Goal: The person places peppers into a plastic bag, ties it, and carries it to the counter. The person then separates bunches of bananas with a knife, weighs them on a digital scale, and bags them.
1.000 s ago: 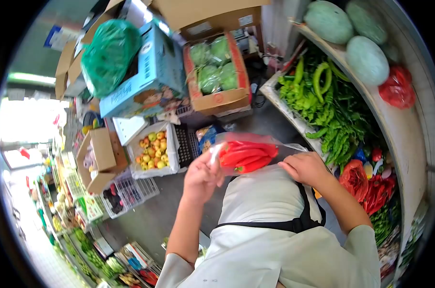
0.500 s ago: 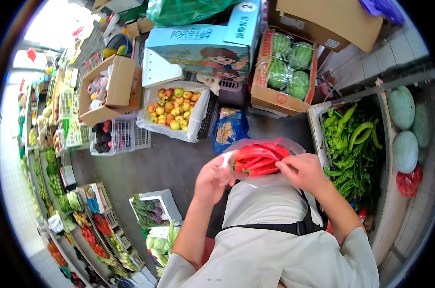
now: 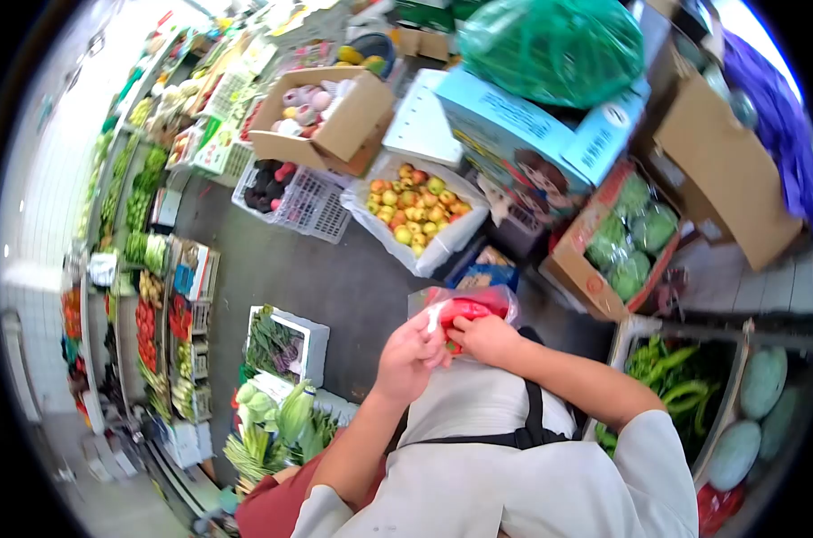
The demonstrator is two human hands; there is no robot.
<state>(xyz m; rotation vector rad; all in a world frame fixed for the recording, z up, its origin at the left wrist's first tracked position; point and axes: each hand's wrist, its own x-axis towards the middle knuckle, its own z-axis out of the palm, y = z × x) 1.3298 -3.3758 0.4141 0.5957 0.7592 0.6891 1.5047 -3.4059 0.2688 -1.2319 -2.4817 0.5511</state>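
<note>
In front of my torso is a clear plastic bag of long red chili peppers (image 3: 489,299). My left hand (image 3: 404,360) is closed at the bag's left side, where a bunched white part of the plastic (image 3: 435,316) shows by the fingertips. My right hand (image 3: 483,339) lies across the near side of the bag, its fingers curled onto the plastic close to my left fingertips. Both hands partly cover the peppers.
Ahead stand a lined crate of apples (image 3: 411,255), a carton of watermelons (image 3: 563,255) and a blue printed box (image 3: 505,117). Green peppers (image 3: 693,394) fill a bin at right, beside pale green melons (image 3: 734,453). A white foam box of greens (image 3: 314,354) sits at left.
The view has turned, shifting the crates to the right. My right hand has moved left across the bag, close to my left hand. Less of the peppers shows now.
</note>
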